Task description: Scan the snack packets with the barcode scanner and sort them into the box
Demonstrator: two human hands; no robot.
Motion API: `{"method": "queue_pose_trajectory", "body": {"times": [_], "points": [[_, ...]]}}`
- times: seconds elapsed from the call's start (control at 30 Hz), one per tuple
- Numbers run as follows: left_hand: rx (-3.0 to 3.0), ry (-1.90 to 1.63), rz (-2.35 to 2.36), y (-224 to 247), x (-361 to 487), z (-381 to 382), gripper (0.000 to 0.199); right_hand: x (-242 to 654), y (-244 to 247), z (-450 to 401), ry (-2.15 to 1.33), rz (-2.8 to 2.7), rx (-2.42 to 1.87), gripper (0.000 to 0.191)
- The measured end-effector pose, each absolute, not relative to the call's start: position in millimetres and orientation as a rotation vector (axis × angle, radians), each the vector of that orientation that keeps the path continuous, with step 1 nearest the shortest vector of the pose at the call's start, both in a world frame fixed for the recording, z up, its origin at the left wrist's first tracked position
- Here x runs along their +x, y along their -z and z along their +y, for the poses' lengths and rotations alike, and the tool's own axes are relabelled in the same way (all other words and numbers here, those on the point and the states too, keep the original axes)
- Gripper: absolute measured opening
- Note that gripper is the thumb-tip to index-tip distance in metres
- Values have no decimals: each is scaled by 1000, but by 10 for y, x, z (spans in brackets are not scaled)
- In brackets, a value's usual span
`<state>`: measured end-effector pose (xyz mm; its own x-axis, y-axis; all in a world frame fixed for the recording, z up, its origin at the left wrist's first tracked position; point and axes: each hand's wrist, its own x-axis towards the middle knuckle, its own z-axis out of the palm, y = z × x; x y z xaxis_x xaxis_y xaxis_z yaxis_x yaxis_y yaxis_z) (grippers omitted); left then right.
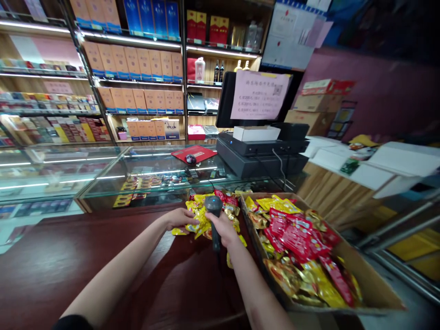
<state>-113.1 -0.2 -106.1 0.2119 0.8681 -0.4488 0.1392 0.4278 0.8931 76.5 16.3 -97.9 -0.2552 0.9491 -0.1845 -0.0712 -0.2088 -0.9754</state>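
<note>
My right hand (224, 229) is wrapped around the handle of a dark barcode scanner (213, 206), whose head points away from me over a pile of snack packets. My left hand (179, 219) reaches into the left side of that pile, its fingers closed on a yellow snack packet (201, 224). Yellow, red and gold packets lie loosely together on the dark red-brown table, partly hidden by my hands and the scanner. A cable hangs down from the scanner's handle.
To the right stands a cardboard box (381, 286) filled with red, yellow and gold packets. Beyond the table is a glass display counter (154, 160) with a red mouse pad (202, 153), a mouse (190, 158) and a monitor (227, 101). Shelves of boxed goods line the back.
</note>
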Motion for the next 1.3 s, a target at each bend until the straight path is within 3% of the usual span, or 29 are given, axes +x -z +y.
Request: {"method": "queue_pose_trajectory", "body": {"times": [0.27, 0.53, 1.1, 1.3], "points": [[796, -841, 1345, 1078, -990, 384, 34, 938, 972, 27, -1298, -1194, -1219, 30], [765, -1009, 1329, 1059, -847, 608, 43, 892, 1108, -195, -1724, -1091, -1174, 19], [776, -1022, 1310, 1024, -883, 593, 34, 866, 1069, -248, -1712, -1193, -1248, 12], [766, -944, 1232, 983, -938, 414, 38, 920, 924, -123, -1392, -1077, -1137, 17]]}}
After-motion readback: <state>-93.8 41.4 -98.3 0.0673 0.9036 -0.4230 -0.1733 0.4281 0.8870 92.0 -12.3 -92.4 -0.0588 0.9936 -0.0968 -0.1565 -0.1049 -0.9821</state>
